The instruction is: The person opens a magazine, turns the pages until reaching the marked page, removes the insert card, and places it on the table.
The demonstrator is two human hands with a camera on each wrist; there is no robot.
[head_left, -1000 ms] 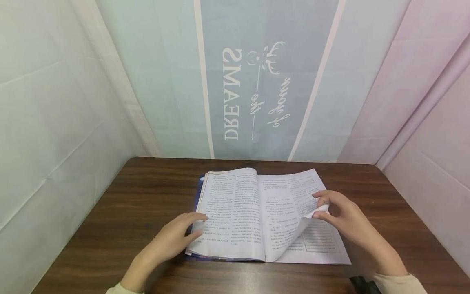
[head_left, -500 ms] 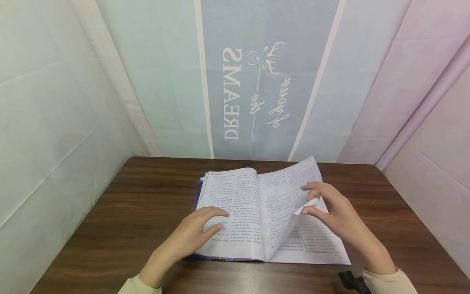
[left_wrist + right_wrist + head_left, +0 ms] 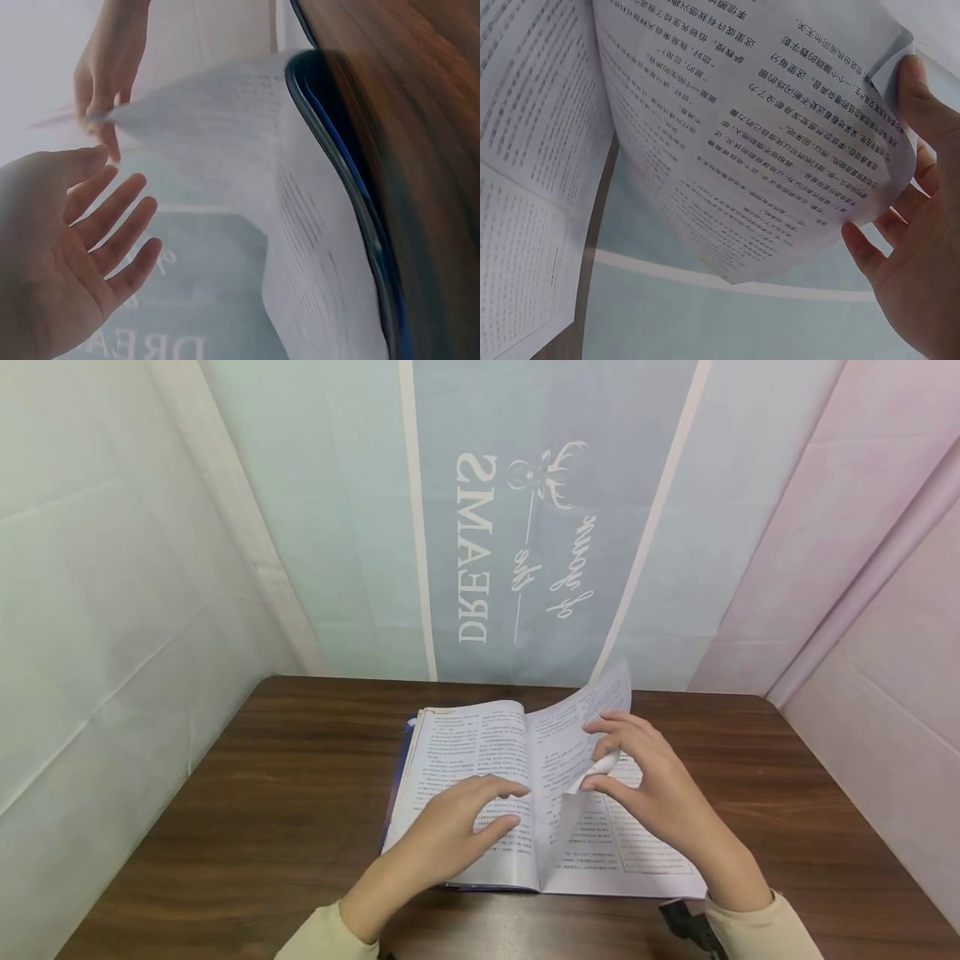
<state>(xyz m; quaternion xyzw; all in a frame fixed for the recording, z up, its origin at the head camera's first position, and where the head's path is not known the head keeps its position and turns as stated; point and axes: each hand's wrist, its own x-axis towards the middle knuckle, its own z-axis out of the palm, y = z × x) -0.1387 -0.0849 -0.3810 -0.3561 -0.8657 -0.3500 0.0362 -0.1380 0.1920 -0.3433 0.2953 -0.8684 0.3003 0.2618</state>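
An open magazine (image 3: 483, 735) with printed white pages and a blue cover edge lies on the table. My right hand (image 3: 663, 789) pinches the outer edge of a right-hand page (image 3: 581, 710) between thumb and fingers. That page is raised and bends toward the spine; its edge folds over at the thumb in the right wrist view. Beneath it shows another printed page (image 3: 648, 843) with a boxed text block. Over the left page is my left hand (image 3: 450, 827), thumb and fingers apart and holding nothing. In the left wrist view its fingers (image 3: 124, 232) are spread, near the right hand.
The dark wooden table (image 3: 300, 793) extends around the magazine. Behind it hangs a curtain (image 3: 360, 527) with mirrored lettering, and pale fabric walls stand at both sides. A black strap-like piece (image 3: 690, 927) sits by the right sleeve.
The right hand has moved left, lifting the page farther up and toward the spine. My left hand has slid right across the left page, closer to the spine.
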